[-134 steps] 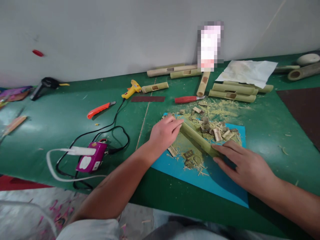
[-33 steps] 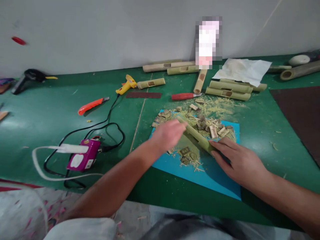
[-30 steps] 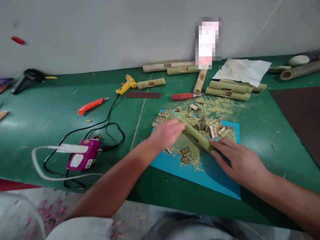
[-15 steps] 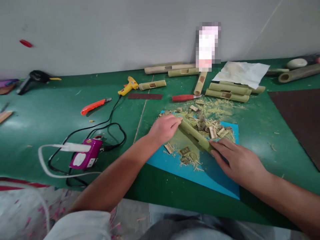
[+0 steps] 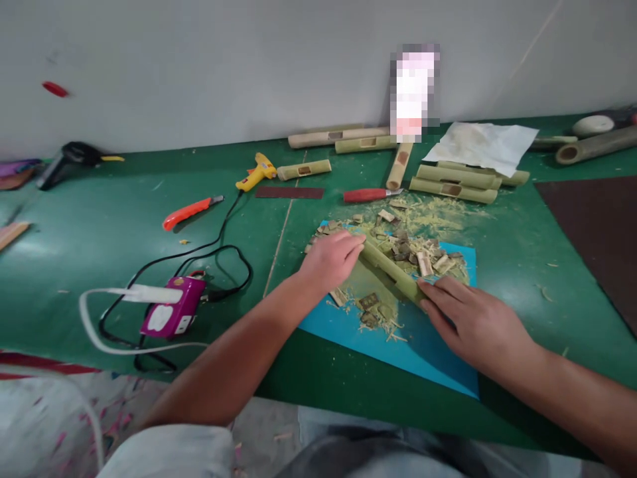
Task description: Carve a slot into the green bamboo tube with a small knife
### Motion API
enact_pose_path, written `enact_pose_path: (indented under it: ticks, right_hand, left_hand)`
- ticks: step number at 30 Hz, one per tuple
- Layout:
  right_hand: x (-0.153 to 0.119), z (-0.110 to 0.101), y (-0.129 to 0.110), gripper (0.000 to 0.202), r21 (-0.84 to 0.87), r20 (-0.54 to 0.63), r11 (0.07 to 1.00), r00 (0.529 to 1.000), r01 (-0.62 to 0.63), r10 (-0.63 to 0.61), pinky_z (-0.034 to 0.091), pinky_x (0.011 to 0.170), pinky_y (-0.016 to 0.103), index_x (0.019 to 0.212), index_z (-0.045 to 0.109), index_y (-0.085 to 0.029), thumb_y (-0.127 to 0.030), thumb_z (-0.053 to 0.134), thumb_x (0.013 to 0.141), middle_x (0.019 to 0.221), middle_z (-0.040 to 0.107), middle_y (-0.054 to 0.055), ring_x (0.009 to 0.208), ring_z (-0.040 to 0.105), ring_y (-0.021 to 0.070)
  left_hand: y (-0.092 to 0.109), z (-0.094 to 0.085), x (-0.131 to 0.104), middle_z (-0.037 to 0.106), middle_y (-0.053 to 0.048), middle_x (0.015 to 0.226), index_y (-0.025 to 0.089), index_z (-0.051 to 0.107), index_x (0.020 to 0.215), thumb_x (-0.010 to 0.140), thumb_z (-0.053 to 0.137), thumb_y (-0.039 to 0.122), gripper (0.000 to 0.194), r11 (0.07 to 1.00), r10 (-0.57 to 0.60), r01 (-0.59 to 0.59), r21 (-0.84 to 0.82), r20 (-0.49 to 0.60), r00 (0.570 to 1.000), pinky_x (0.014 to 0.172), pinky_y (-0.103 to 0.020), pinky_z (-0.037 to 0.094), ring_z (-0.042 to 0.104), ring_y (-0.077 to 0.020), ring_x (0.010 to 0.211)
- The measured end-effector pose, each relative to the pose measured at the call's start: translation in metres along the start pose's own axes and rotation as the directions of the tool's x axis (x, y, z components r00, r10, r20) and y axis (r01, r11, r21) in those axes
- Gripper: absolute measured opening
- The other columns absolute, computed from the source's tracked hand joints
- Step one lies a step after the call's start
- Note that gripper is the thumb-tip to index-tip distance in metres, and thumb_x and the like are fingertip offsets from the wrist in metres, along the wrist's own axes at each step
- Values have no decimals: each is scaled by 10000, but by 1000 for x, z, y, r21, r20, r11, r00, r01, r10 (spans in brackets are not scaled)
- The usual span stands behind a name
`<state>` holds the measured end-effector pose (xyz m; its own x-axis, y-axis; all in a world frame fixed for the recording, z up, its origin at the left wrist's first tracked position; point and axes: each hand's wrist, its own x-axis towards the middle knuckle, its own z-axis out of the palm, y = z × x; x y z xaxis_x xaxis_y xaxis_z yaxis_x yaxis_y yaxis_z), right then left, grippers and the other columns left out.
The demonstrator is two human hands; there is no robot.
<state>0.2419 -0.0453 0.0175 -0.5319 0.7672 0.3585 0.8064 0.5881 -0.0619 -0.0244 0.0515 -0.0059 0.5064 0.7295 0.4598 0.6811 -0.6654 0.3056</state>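
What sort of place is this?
Probably a small craft workshop: a notched bamboo tube held over a blue mat littered with chips, and tools on the green table, including a red-handled knife and what looks like a yellow glue gun.

The bamboo tube (image 5: pixel 381 259) is pale green; the sheet (image 5: pixel 438 365), blue.

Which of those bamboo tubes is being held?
The green bamboo tube slanting over the blue sheet: the left hand holds its far end, the right hand its near end. The other tubes lie farther back, untouched.
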Motion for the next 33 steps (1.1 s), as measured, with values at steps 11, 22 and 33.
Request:
enact_pose_path:
  ticks: [11,22,33]
  right_hand:
    - [1,0,0,312,26,-31,1000,1000,2,-1,549,599,325,1083,687,-107,-251,426,988,901,727,72,704,687,180]
    - [-1,1,1,301,33,-27,999,1000,-5,6,528,599,310,1099,678,-112,-258,439,991,906,720,58,704,683,172]
    - [-3,0,1,286,37,-10,999,1000,-24,24,517,585,316,1121,671,-127,-259,460,982,945,716,51,682,678,171]
  left_hand:
    - [-1,-12,1,695,-57,878,159,701,1027,922,575,202,170,996,-76,76,-45,-1,997,709,-248,524,631,-132,718]
    - [-1,-17,1,752,-74,947,161,728,1081,952,559,227,223,993,-115,118,-31,74,991,783,-282,558,705,-182,851]
    - [15,-13,-3,713,-57,818,151,707,1126,1013,443,272,312,996,49,-60,69,144,988,637,-231,493,651,-145,711]
